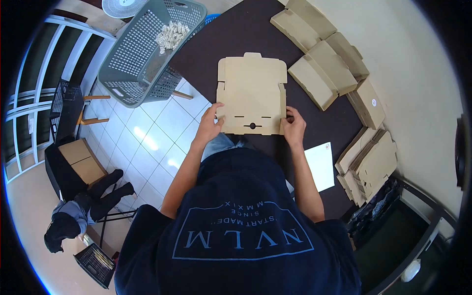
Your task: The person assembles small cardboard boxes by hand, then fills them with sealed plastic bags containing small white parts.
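An unfolded cardboard box blank (251,93) lies in front of me, its lower edge close to my body. Slots and a small dark round hole show near that edge. My left hand (210,127) grips the blank's lower left side, thumb on top of the board. At the lower right side, my right hand (294,128) holds the opposite edge with curled fingers. The undersides of both grips are hidden. A white sheet (319,166) lies beside my right forearm.
Open cardboard boxes (322,73) stand along the dark table's (206,54) right edge, by the wall. Flat cardboard pieces (371,164) are stacked nearer me. A grey-green basket (132,54) with white items (172,37) stands at left. A seated person (81,211) is at lower left.
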The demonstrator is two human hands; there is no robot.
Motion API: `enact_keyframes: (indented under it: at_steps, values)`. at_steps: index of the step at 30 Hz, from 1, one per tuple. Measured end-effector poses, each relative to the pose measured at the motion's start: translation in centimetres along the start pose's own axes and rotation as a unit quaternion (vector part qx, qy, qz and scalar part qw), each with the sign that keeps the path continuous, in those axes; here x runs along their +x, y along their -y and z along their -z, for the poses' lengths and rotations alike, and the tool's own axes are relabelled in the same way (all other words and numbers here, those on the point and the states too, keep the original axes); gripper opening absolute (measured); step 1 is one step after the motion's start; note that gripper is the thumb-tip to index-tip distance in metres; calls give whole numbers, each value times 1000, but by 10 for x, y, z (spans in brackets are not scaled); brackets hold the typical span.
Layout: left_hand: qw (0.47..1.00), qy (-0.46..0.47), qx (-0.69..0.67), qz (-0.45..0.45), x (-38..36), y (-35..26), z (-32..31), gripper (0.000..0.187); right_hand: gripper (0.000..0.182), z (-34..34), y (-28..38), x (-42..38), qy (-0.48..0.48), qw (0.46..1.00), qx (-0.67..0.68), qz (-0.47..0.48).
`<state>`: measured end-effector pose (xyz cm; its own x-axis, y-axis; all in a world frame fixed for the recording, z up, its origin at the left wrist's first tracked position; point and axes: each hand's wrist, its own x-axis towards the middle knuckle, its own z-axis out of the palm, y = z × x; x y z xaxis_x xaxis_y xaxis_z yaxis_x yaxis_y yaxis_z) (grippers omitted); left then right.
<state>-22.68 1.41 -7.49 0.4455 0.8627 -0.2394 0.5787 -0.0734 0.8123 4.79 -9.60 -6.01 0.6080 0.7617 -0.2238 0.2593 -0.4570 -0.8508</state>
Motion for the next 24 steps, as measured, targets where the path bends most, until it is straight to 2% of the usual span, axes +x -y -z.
enact_keyframes:
  at_steps: [2, 4, 6, 7, 9, 10, 12, 13, 15, 16, 18, 20, 22, 23, 24]
  values:
    - [998, -24, 54, -28, -1, 0, -3, 49, 35, -6, 6, -5, -25, 989, -86, 117]
    - [991, -46, 107, -58, -4, -11, -7, 51, 34, -14, 6, -10, -17, 990, -95, 107]
    - [963, -148, 223, -15, -7, -26, -11, 46, 33, -23, 3, -12, -18, 977, -136, 167]
    - [963, -146, 224, -17, -5, -33, -12, 46, 33, -23, 3, -14, 10, 978, -135, 159]
    - [960, -184, 180, -107, 2, -44, -16, 42, 32, -26, 4, -15, 1, 974, -150, 173]
    - [960, -183, 181, -107, 9, -45, -23, 42, 32, -27, 4, -15, -6, 968, -164, 188]
    - [971, -69, 125, -189, 26, -48, -40, 37, 29, -26, -1, -9, 3, 971, -157, 181]
    - [972, -69, 125, -189, 36, -51, -50, 37, 27, -25, -3, -4, 14, 973, -150, 175]
    - [969, 28, 82, -231, 57, -60, -72, 36, 26, -21, -6, 6, 39, 974, -146, 168]
    - [969, 30, 80, -232, 63, -67, -81, 36, 25, -19, -10, 11, 65, 975, -143, 160]
    - [932, -27, 244, -267, 72, -76, -94, 39, 24, -13, -18, 25, 82, 972, -137, 173]
    - [929, -22, 258, -263, 78, -75, -98, 41, 24, -11, -24, 41, 98, 969, -130, 188]
    - [926, -14, 275, -258, 81, -74, -100, 44, 18, -11, -24, 54, 149, 981, -85, 93]
    - [928, -8, 270, -255, 81, -72, -99, 45, 17, -15, -24, 59, 89, 983, -85, 138]
    - [931, -2, 265, -252, 81, -72, -99, 46, 17, -18, -22, 65, 89, 983, -84, 136]
